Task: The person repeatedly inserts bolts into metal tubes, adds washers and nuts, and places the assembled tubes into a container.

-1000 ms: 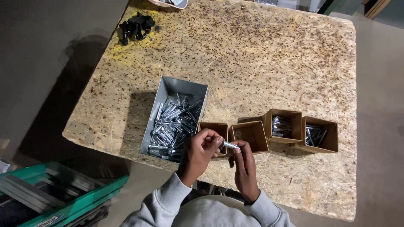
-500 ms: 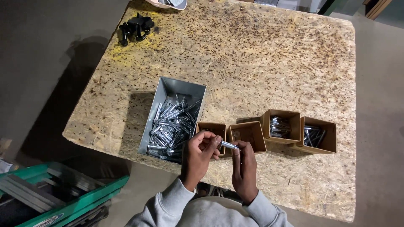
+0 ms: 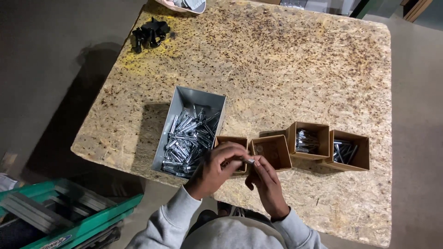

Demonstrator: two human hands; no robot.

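Holding a small silver bolt (image 3: 249,161) between both hands, we keep the left hand (image 3: 216,169) and the right hand (image 3: 264,182) together, each grip pinched on one end of it. The bolt sits just above the near edge of the desk (image 3: 295,69), over the first of four small brown cardboard boxes (image 3: 272,151). Just to the left stands a grey metal bin (image 3: 187,99) filled with silver bolts. Black parts (image 3: 150,33) lie at the far left corner.
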